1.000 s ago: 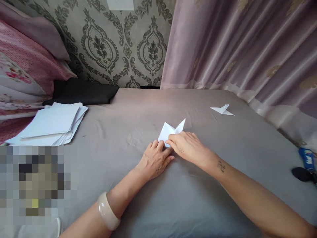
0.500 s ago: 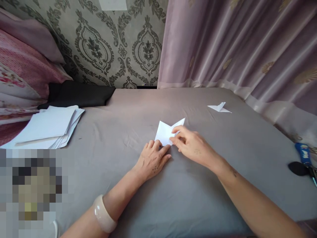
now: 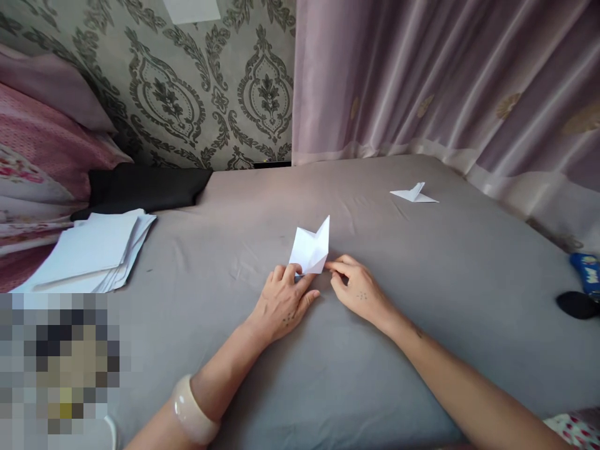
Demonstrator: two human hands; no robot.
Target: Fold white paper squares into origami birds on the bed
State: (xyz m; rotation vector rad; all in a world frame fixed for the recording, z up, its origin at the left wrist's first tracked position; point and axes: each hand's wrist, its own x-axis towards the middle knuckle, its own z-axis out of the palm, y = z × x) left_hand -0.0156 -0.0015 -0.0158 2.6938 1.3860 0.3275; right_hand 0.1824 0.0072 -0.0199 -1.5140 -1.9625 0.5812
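A white folded paper (image 3: pixel 309 250) lies on the grey bedsheet in the middle of the head view, with a pointed flap standing up at its right side. My left hand (image 3: pixel 287 305) holds its lower left edge down, the fingertips bent over the paper and the thumb stretched out to the right. Just beside the paper's lower right corner is my right hand (image 3: pixel 359 287). Its fingers are bent, with a gap between thumb and forefinger and nothing visible in them. Whether the forefinger touches the paper I cannot tell.
A finished-looking folded paper piece (image 3: pixel 415 194) sits at the far right on the grey sheet (image 3: pixel 375 369). To the left are a stack of white paper (image 3: pixel 94 244) and a black cloth-like item (image 3: pixel 150 186). Blue and black objects (image 3: pixel 581 303) lie at the right edge.
My right hand has let go of the paper's right flap and moved down to its lower right corner. The flap now stands more upright. My left hand stays on the paper.
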